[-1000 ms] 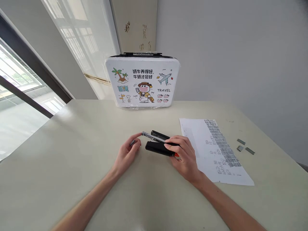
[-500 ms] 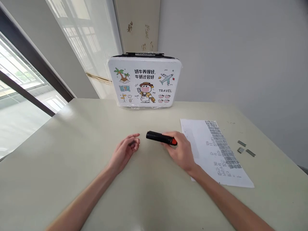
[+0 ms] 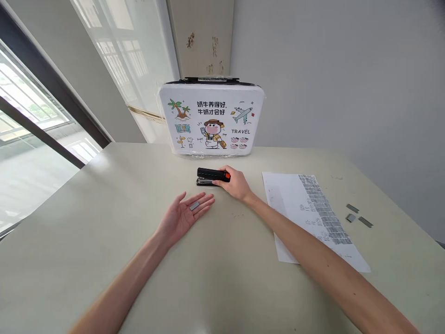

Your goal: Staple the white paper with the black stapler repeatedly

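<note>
In the head view my right hand (image 3: 236, 183) is closed round the rear end of a black stapler (image 3: 210, 175) with an orange-red patch. The stapler sits level at the table's middle, in front of the case, its jaw end pointing left. My left hand (image 3: 184, 215) lies palm up just below and left of it, fingers stretched out. Across those fingers rests a short grey strip of staples (image 3: 194, 206), not gripped.
A printed sheet (image 3: 288, 204) lies on the table (image 3: 222, 278) to the right, partly under my right forearm. Beyond it are small grey staple strips (image 3: 352, 208). A white cartoon case (image 3: 212, 118) stands at the back by the wall. Tiny bits (image 3: 238, 215) lie mid-table.
My right hand has moved forward and left with the stapler. My left hand has uncurled, so the staple strip on its fingers now shows.
</note>
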### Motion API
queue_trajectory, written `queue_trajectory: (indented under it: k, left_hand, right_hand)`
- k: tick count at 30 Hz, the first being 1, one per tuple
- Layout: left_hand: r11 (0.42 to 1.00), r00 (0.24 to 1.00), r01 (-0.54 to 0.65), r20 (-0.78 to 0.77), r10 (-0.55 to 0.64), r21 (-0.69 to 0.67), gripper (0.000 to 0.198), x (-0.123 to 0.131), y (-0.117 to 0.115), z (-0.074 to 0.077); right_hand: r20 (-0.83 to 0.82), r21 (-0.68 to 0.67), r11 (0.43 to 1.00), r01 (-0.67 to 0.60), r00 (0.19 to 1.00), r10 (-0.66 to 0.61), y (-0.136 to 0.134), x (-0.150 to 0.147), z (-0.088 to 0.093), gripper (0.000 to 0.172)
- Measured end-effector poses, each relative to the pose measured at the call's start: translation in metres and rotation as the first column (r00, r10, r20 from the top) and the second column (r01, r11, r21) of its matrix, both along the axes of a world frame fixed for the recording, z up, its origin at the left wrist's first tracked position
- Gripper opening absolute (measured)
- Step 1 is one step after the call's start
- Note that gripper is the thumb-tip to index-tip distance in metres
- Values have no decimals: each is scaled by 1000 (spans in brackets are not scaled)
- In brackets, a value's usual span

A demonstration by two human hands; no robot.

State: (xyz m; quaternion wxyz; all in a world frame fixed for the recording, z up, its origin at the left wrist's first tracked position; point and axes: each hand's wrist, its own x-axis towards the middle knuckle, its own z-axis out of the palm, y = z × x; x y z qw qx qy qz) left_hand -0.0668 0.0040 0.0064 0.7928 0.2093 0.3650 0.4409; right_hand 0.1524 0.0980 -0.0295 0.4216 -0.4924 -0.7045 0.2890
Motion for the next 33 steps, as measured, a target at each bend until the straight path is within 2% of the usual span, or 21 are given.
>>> queue_trajectory:
  k: [4,6,9,11,13,16,21,23,25,26,28,30,33]
  left_hand:
    - [998,998,61,33,-62,6,57,-1,-1,-3]
    - [995,994,96,56,-96,11,55,-1,-1,-7]
    - [987,983,154,95,-156,36,52,-1,-3,-13]
    - [977,971,203,113,-209,60,51,0,-5,-16]
    - [965,957,250,129,-260,84,51,2,-8,-18]
    - [953,941,287,159,-300,99,49,6,-13,-18]
    - [931,923,355,126,-364,87,49,14,-18,-14]
    - [921,916,381,104,-388,80,52,17,-18,-12]
    - [920,917,387,79,-391,61,54,19,-18,-10]
    - [922,921,383,63,-385,52,54,20,-18,-9]
    - [927,928,372,18,-373,45,52,20,-17,-8]
    - [930,932,363,-31,-362,51,47,20,-16,-9]
    - [931,931,361,-83,-357,53,38,19,-14,-10]
  right_hand:
    - [38,56,998,-32,999,30,-15,0,11,31]
    - [84,160,984,-85,994,73,-33,0,20,34]
    - [260,348,908,-233,955,145,-66,-2,30,32]
    - [366,390,865,-316,915,170,-85,-4,31,29]
    - [428,391,846,-362,886,181,-98,-6,28,22]
    - [467,421,833,-359,873,140,-112,-10,21,10]
    - [456,435,846,-308,885,88,-134,-5,20,16]
    - [403,426,869,-253,913,69,-144,9,24,15]
    - [329,405,903,-144,944,3,-153,35,29,13]
    - [299,378,924,-61,952,-59,-157,53,30,12]
    - [264,331,931,156,932,-250,-165,96,29,15]
    - [274,205,896,395,855,-440,-173,147,22,21]
    - [317,122,776,619,716,-622,-188,222,6,33]
